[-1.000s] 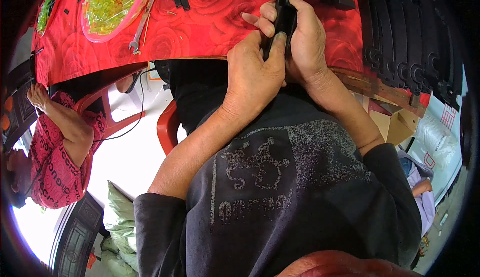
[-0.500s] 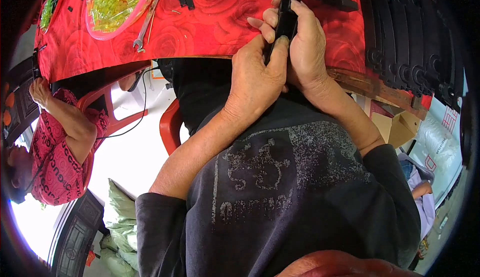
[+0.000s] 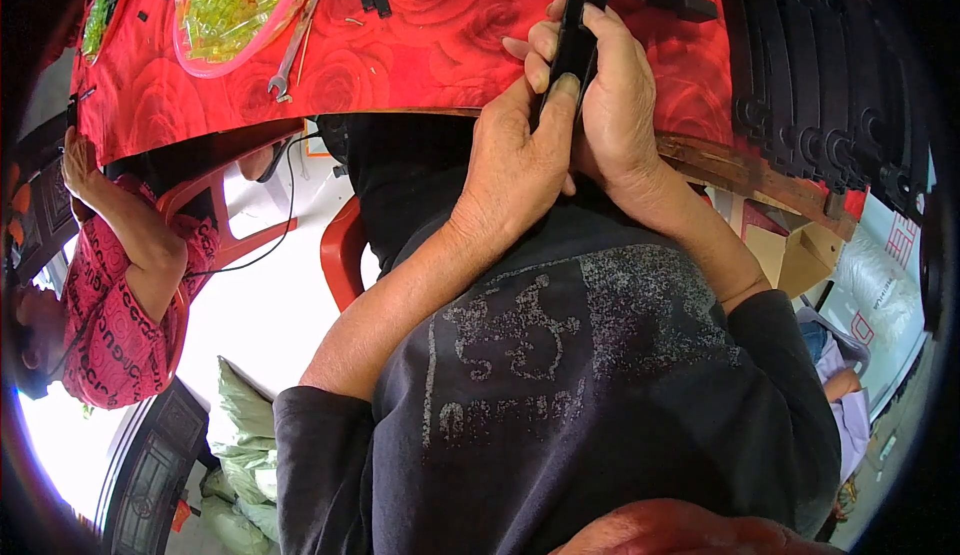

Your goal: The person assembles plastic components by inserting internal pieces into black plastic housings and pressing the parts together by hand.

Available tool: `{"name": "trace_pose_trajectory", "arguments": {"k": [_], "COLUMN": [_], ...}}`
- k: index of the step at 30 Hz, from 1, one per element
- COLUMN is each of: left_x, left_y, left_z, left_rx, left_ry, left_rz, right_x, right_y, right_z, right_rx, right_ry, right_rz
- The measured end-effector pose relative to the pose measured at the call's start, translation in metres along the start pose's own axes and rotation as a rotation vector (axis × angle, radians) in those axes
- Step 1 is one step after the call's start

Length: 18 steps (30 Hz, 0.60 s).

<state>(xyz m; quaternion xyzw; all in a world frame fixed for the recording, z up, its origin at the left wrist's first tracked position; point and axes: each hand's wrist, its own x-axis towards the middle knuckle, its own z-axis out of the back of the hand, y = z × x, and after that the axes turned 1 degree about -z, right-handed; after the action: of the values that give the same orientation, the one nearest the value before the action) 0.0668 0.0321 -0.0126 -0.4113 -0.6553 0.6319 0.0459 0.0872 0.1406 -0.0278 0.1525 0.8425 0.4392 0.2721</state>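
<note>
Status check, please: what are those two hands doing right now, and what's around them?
Left hand and right hand both grip black plastic strip. Held above red tablecloth. Nothing blocking.

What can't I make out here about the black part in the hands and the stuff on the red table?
- Black part, head view: its lower end is hidden by the left hand and right hand.
- Black pieces stacked at right: blurred and bent at the rim, count unclear.
- Pink bowl of yellow-green bits: cut off by the top edge.
- Wrench: jaw size too small to tell.
</note>
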Motion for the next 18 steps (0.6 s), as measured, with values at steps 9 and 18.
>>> {"name": "trace_pose_trajectory", "arguments": {"k": [9, 18], "left_x": [0.0023, 0.0012], "left_y": [-0.0012, 0.002], "left_z": [0.0012, 0.0047], "left_rx": [0.016, -0.031], "left_ry": [-0.029, 0.005], "left_rz": [0.01, 0.076], "right_x": [-0.0025, -0.007], "right_y": [0.0018, 0.0026], "right_z": [-0.0053, -0.0045], "right_rx": [0.011, -0.091], "right_ry": [0.068, 0.083], "right_rz": [0.035, 0.056]}}
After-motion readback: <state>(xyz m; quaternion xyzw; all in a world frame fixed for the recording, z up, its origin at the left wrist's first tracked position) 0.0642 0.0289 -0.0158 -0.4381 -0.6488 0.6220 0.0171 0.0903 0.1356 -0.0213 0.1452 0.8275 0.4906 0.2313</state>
